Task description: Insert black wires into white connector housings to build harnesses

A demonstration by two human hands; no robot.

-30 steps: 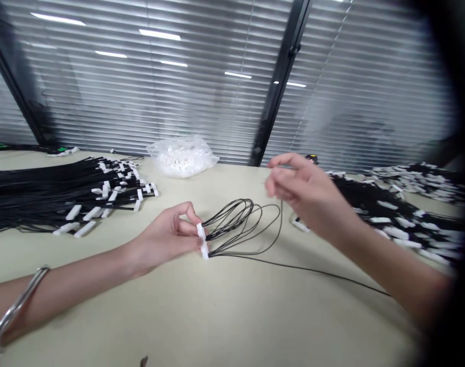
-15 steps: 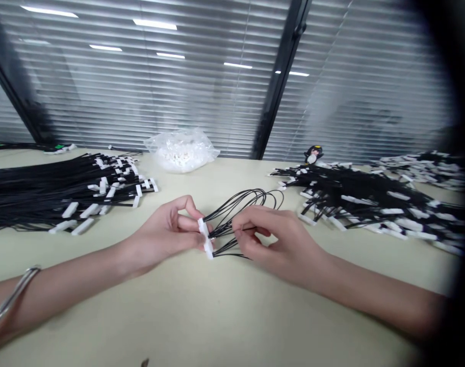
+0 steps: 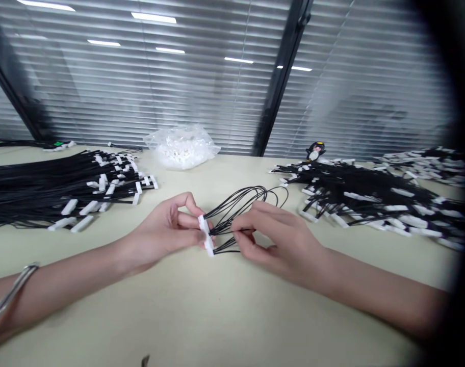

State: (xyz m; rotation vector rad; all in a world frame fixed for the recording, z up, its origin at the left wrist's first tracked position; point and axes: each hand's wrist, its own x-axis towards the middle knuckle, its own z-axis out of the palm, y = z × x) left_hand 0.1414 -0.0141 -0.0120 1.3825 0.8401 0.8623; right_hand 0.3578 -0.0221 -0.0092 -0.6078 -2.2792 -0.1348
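My left hand pinches a small white plastic connector just above the pale tabletop. Several thin black wires loop out of the connector to the right. My right hand is closed in a pinch on one of those black wires right beside the connector. A metal bangle sits on my left forearm.
A long bundle of black wires with white connectors lies at the left. Another heap of the same wires lies at the right. A clear bag of white parts and a small penguin figure stand at the back by the blinds.
My right hand came down from mid-air at the right and closed on a wire at the connector. My left hand kept its hold and barely moved.
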